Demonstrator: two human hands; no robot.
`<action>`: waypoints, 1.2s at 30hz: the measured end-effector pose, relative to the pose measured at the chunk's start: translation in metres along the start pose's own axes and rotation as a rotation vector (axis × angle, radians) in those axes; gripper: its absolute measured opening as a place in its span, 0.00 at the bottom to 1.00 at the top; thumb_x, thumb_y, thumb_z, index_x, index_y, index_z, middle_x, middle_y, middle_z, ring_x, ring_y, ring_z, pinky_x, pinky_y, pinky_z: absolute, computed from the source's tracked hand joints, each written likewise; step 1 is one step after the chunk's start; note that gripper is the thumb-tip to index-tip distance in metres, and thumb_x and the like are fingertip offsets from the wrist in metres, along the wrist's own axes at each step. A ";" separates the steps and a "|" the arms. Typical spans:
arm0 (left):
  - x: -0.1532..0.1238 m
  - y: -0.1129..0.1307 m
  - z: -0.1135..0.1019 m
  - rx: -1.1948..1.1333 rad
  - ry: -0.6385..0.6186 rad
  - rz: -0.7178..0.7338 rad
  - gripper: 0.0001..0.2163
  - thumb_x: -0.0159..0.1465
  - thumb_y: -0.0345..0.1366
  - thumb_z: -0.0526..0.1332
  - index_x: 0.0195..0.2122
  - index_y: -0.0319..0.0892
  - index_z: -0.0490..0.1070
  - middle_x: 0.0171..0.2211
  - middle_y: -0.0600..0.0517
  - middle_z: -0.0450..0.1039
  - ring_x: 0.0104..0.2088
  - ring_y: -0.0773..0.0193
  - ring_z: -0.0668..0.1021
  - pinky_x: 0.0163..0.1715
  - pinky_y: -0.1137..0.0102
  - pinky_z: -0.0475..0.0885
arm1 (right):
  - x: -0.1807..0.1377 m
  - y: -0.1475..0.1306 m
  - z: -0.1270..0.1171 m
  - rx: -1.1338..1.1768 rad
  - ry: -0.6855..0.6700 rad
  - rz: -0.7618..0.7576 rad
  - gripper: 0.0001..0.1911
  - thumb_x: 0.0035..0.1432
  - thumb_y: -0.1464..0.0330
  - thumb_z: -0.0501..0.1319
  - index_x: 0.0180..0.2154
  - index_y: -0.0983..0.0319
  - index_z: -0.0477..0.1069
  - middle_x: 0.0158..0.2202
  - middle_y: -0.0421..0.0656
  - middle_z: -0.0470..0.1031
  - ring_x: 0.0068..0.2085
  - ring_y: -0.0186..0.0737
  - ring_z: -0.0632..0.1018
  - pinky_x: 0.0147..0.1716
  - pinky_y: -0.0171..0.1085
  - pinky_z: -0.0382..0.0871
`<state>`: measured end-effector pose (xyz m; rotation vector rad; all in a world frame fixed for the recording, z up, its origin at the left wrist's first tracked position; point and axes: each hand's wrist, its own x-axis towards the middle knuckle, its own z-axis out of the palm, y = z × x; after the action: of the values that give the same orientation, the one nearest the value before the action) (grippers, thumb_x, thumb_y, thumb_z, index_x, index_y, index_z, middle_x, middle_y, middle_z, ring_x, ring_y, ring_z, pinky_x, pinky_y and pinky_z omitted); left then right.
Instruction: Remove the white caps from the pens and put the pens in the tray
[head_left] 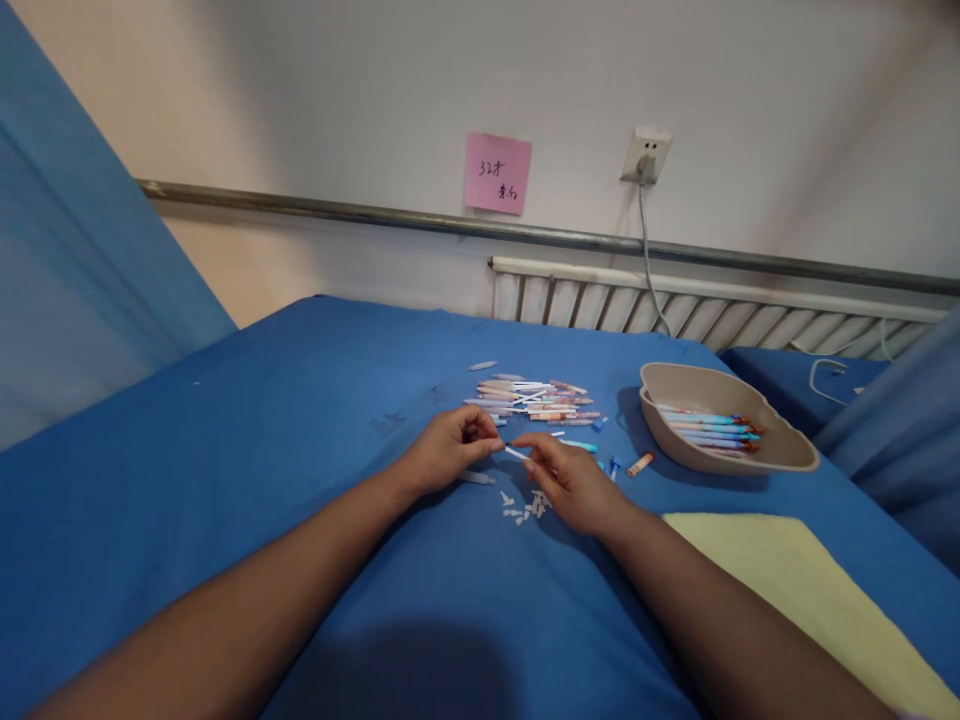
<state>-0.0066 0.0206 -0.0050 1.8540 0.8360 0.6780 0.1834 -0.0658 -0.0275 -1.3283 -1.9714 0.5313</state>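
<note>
My left hand and my right hand meet over the blue sheet, both pinched on the ends of a thin white pen refill held between them. Just beyond them lies a loose pile of pens and pen parts. Several tiny white caps are scattered under my right hand. A clear tube piece lies by my left wrist. An orange pen part and small blue caps rest to the right.
A beige tray holding several assembled pens stands at the right. A yellow cloth lies at the near right. Behind the blue-covered surface are a radiator, a wall socket with cable, and a pink note.
</note>
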 end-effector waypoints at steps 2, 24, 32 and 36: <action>0.000 0.001 0.003 -0.094 -0.010 -0.022 0.11 0.53 0.39 0.65 0.30 0.38 0.67 0.23 0.57 0.67 0.23 0.72 0.67 0.24 0.76 0.62 | -0.001 -0.004 0.000 -0.016 -0.025 -0.034 0.18 0.61 0.72 0.52 0.53 0.57 0.63 0.31 0.39 0.73 0.30 0.35 0.73 0.31 0.33 0.62; -0.011 0.012 -0.028 0.710 -0.371 0.119 0.10 0.58 0.43 0.61 0.34 0.41 0.73 0.33 0.51 0.73 0.36 0.60 0.71 0.36 0.70 0.63 | -0.001 0.006 0.001 0.102 0.014 0.041 0.15 0.60 0.70 0.52 0.47 0.58 0.70 0.22 0.35 0.67 0.23 0.31 0.67 0.25 0.30 0.59; -0.007 0.006 -0.029 0.429 -0.283 0.074 0.11 0.61 0.43 0.57 0.34 0.40 0.70 0.31 0.53 0.71 0.32 0.64 0.70 0.32 0.72 0.63 | -0.002 0.009 0.002 0.174 -0.059 0.075 0.16 0.59 0.70 0.53 0.48 0.58 0.70 0.23 0.36 0.68 0.22 0.30 0.67 0.23 0.29 0.58; -0.008 0.008 -0.029 0.403 -0.279 0.077 0.10 0.60 0.42 0.57 0.33 0.41 0.69 0.31 0.53 0.71 0.33 0.64 0.70 0.34 0.72 0.63 | -0.003 0.009 0.002 0.173 -0.065 0.076 0.17 0.59 0.71 0.53 0.49 0.58 0.70 0.24 0.36 0.70 0.23 0.30 0.67 0.24 0.29 0.59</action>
<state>-0.0307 0.0276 0.0127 2.2886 0.7574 0.2960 0.1882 -0.0644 -0.0363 -1.2956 -1.8852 0.7716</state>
